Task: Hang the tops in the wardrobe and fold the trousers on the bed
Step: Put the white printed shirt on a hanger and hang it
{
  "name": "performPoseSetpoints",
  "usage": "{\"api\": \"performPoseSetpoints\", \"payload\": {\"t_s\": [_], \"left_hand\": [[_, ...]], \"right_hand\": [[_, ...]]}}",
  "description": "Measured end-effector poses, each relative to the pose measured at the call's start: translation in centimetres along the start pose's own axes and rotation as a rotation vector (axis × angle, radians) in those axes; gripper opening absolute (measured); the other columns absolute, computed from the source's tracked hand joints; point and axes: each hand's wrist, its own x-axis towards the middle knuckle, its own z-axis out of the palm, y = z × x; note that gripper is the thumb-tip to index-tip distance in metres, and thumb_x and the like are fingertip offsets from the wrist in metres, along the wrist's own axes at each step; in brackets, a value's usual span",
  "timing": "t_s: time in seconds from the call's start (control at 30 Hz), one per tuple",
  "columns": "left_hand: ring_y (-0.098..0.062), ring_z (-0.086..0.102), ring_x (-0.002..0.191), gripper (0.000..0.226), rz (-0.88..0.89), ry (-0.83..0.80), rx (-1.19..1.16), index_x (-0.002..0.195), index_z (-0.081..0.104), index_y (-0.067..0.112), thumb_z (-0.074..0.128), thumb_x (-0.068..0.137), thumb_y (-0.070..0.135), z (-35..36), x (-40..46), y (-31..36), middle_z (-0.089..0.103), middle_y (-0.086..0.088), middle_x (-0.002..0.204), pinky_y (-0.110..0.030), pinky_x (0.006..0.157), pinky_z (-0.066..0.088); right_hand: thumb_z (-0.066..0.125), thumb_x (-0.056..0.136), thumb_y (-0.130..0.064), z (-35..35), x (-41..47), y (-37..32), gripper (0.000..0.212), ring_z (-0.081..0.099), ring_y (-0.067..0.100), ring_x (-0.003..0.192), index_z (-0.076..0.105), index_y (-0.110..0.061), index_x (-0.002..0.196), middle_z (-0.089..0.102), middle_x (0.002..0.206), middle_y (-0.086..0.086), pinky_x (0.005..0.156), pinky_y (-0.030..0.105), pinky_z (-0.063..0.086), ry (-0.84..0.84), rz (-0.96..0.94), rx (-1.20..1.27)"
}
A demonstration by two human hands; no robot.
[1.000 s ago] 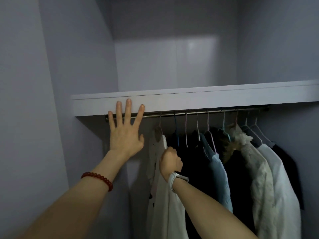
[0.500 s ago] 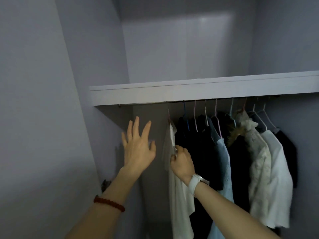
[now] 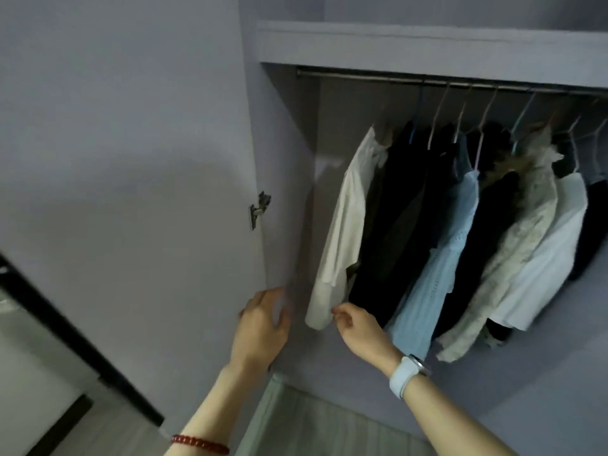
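Door hinge [image 3: 260, 209]: metal, mounted on the inner edge of the open lilac door panel [image 3: 131, 159], about mid-height. Black bar [image 3: 82, 337]: runs diagonally across lower left, from the left edge down toward the bottom. Pale floor [image 3: 42, 383] shows on both sides of it. Light ribbed surface [image 3: 316, 426]: bottom centre, low in view; what it is cannot be told. Red bead bracelet [image 3: 200, 443] and white wrist band [image 3: 405, 375] worn on the wrists.

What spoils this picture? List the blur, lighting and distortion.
Head view: dim, flat light; motion blur smears the left hand at the door edge; the right hand is sharper; wide-angle lens bows the rail; dark tops lose detail in shadow.
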Motion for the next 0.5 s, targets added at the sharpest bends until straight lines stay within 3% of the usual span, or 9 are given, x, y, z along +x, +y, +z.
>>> {"api": "performPoseSetpoints", "payload": {"t_s": [0.13,0.23,0.37,0.5], "left_hand": [[-0.027,0.054,0.116,0.039,-0.239,0.096,0.032,0.129,0.054,0.015,0.054,0.091,0.023,-0.1,-9.2,-3.8,0.055,-0.004,0.13,-0.033,0.095,0.042],[-0.024,0.055,0.115,0.035,-0.451,0.179,0.026,0.124,0.058,0.012,0.054,0.091,0.022,-1.2,-17.2,-5.8,0.059,-0.006,0.123,-0.031,0.095,0.04],[-0.019,0.058,0.108,0.031,-0.71,0.371,0.0,0.12,0.06,0.008,0.057,0.09,0.012,-3.7,-26.8,-8.0,0.062,-0.006,0.117,-0.019,0.088,0.038],[-0.018,0.058,0.108,0.03,-0.947,0.561,-0.033,0.121,0.059,0.006,0.055,0.091,0.01,-7.0,-35.6,-9.8,0.061,-0.006,0.116,-0.016,0.087,0.035]], "right_hand": [[0.042,0.095,-0.01,5.3,-2.6,1.1,0.026,0.057,0.02,0.107,0.059,-0.008,0.116,0.063,0.113,0.007,0.076,0.017,0.035,-0.199,-0.048,0.006],[0.044,0.094,-0.006,9.8,-6.0,0.6,0.021,0.061,0.023,0.096,0.062,-0.01,0.105,0.065,0.097,0.008,0.081,0.025,0.043,-0.361,-0.091,0.047],[0.043,0.094,-0.006,16.7,-10.8,-1.8,0.02,0.062,0.023,0.085,0.062,-0.015,0.097,0.06,0.076,-0.006,0.088,0.04,0.05,-0.641,-0.207,-0.011],[0.041,0.095,-0.004,23.3,-16.6,-6.7,0.022,0.058,0.014,0.072,0.061,-0.01,0.098,0.056,0.069,-0.009,0.083,0.034,0.049,-0.892,-0.348,-0.053]]}}
